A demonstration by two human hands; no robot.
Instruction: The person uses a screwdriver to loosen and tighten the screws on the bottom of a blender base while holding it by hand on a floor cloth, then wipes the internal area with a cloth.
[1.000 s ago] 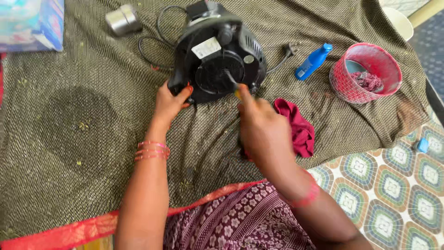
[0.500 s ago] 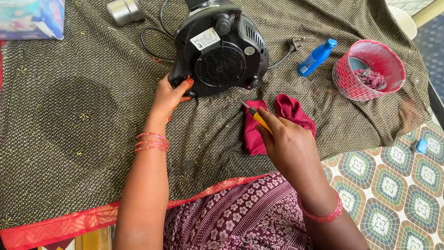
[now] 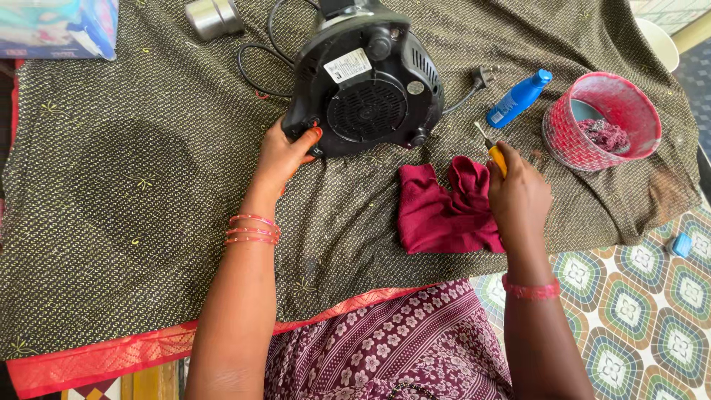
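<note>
The black appliance base (image 3: 366, 81) lies tipped over on a dark dotted cloth (image 3: 133, 185), its underside with a round vent grille and a white label turned up toward the camera. The left hand (image 3: 285, 152) grips its lower left edge, fingers curled around the rim and thumb pressed on the underside. Just right of the base and a little below it, the right hand (image 3: 518, 194) is closed around a yellow-handled screwdriver (image 3: 492, 148), whose metal tip points up and toward the base without touching it. The heel of that hand rests against a crumpled maroon rag (image 3: 444, 209) lying on the cloth just below the base. The base's black cord (image 3: 255, 55) loops off to its left, and the plug (image 3: 483, 75) lies close on its right. Beyond the plug lies a blue bottle (image 3: 518, 98), and farther right stands a red woven basket (image 3: 601, 122) with something dark inside. A metal cup (image 3: 213, 16) lies above and left of the base. The cloth has a red border (image 3: 111, 359) along its near edge, and patterned floor tiles (image 3: 637, 296) show at the lower right.
</note>
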